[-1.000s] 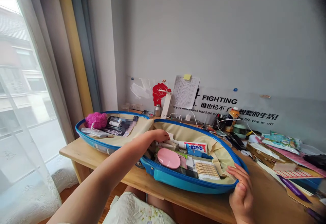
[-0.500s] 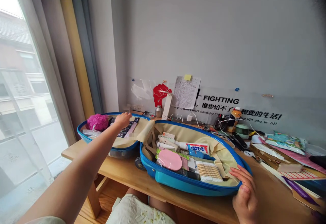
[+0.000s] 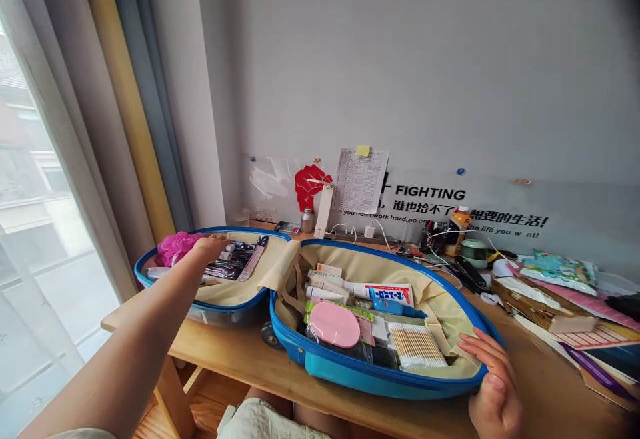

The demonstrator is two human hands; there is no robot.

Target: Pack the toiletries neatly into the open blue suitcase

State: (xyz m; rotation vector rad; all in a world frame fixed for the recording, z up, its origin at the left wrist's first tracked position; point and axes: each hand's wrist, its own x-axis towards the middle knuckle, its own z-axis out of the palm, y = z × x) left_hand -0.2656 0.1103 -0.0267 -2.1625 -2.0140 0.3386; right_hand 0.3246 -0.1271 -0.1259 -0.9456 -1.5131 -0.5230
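A blue suitcase [image 3: 390, 386] lies open on the wooden table, its two beige-lined halves side by side. Over the left half reaches my left hand [image 3: 213, 247], fingers stretched out beside a magenta bath pouf [image 3: 179, 247] and above black-packaged items [image 3: 240, 259]; its fingertips are partly hidden. At the right end, my right hand [image 3: 493, 376] is wrapped over the suitcase rim, thumb outside and fingers inside. The right half holds a pink soap box [image 3: 334, 324], a pack of cotton swabs [image 3: 417, 346], a toothpaste tube [image 3: 395, 292] and other tubes.
Along the wall stand a silver bottle [image 3: 307, 220], a white upright stick-like device [image 3: 324, 212] and an orange bottle [image 3: 457, 229]. Cables, papers and a purple object [image 3: 595, 369] crowd the table's right side. Curtains [image 3: 125, 126] hang at the left.
My left hand has moved left, from the black packages toward the pouf. My right hand stays on the rim. The view has shifted slightly.
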